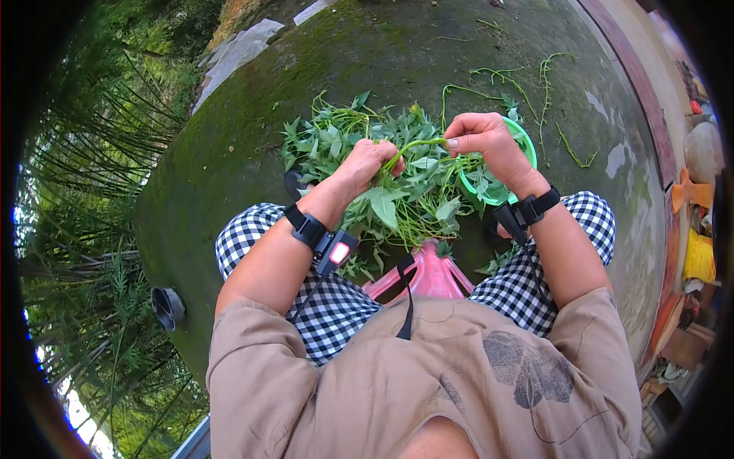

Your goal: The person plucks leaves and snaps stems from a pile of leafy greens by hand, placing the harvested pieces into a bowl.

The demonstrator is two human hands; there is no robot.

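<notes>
A green vine stem (419, 144) stretches between my two hands above a heap of leafy greens (382, 195), which look like sweet potato vines. My left hand (368, 164) is closed around one end of the stem, over the heap. The other end sits pinched between the thumb and fingers of my right hand (489, 145). Just under my right hand stands a bright green plastic basket (533, 153) with some leaves in it, partly covered by the hand and wrist. Both wrists carry black strapped devices.
Bare stems (544, 88) lie scattered on the mossy concrete ground (245, 153) beyond the basket. A pink plastic seat (434, 275) shows between my knees. At left are a dark pot (167, 307) and dense plants; assorted items, including a yellow container (699, 256), line the right edge.
</notes>
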